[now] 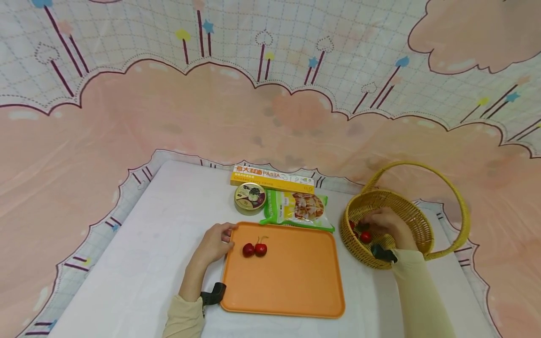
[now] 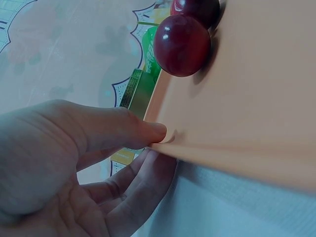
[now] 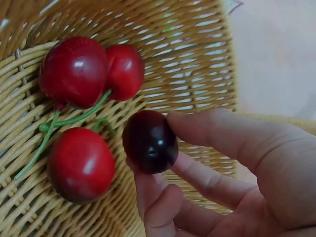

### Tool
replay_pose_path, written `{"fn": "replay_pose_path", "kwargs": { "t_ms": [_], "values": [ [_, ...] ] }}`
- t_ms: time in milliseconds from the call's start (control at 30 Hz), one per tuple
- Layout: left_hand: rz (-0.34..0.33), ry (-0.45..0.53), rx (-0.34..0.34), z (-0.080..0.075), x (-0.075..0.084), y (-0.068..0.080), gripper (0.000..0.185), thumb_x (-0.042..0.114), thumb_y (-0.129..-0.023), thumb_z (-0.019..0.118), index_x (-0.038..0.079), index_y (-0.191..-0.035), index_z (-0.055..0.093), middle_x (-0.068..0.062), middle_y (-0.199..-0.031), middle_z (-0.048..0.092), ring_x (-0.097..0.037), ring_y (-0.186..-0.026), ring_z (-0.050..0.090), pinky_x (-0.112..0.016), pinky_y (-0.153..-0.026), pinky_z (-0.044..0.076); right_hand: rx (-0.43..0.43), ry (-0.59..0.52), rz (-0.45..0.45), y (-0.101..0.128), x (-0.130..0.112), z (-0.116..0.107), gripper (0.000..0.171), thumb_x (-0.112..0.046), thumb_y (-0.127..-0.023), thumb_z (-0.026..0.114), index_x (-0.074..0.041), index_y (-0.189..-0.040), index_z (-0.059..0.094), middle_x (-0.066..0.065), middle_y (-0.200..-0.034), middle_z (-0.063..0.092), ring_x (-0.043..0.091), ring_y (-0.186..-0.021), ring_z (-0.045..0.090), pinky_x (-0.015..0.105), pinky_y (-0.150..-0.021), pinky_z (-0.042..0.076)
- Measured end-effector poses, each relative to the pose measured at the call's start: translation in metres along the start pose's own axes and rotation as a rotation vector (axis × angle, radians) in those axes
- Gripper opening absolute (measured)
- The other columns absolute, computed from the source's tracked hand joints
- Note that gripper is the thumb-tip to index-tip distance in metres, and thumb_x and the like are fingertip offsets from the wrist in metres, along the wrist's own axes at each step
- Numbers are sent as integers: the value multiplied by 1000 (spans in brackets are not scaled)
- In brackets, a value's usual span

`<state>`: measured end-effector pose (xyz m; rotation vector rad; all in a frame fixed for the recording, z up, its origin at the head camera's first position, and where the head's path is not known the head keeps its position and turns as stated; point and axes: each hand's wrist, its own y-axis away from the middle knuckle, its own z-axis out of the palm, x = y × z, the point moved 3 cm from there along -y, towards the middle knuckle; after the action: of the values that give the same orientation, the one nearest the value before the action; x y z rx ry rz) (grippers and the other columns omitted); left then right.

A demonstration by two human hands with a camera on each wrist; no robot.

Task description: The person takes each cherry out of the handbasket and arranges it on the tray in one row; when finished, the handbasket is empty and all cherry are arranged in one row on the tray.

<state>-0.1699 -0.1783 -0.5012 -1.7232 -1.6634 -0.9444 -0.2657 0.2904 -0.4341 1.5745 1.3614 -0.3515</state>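
Right wrist view shows the right hand inside the wicker basket, its thumb and fingers pinching a dark cherry narrowly between them. Three brighter red cherries lie on the basket floor just beside it, joined by green stems.

At the left wrist, the left hand grips the near left corner of the orange tray: the thumb presses on top of the rim, the fingers curl loosely underneath. A pair of dark cherries rests on the tray close to that corner.

From the head camera the layout is plain (the wrist views crop it): tray at the centre of the white bench, basket to its right and apart from it, the right hand reaching in over the rim and covering most of the fruit. Behind the tray lie a round tin, a green snack bag touching the tray's far edge, and a yellow pasta box. The pinched cherry itself is hidden in this view.
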Motion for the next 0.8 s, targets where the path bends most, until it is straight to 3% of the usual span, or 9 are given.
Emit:
{"fn": "replay_pose_path", "kwargs": {
  "t_ms": [233, 467, 800],
  "values": [
    [-14, -13, -11, 0, 0, 0, 42, -6, -79, 70, -1, -121, 65, -11, -94, 57, -19, -81, 57, -36, -77, 51, 100, -7, -22, 11, -12, 3, 43, -15, -95, 63, 17, -123, 58, -6, -90, 67, 9, -81, 60, 31, -78, 56],
    [-25, -13, -8, 0, -1, -1, 43, -5, -79, 70, 0, -121, 65, -11, -94, 56, -20, -81, 56, -35, -77, 50, 157, -1, -90, 21, -28, 21, 49, -24, -95, 65, 12, -128, 57, 1, -102, 68, 13, -86, 66, 40, -84, 55],
    [-25, -24, -10, 2, 0, -3, 43, -5, -79, 70, 0, -122, 65, -10, -94, 55, -20, -80, 56, -36, -75, 50, 268, -124, -233, 30, -46, 52, 41, -18, -93, 67, 11, -122, 61, 1, -91, 70, 10, -73, 66, 27, -67, 55]
  ]
}}
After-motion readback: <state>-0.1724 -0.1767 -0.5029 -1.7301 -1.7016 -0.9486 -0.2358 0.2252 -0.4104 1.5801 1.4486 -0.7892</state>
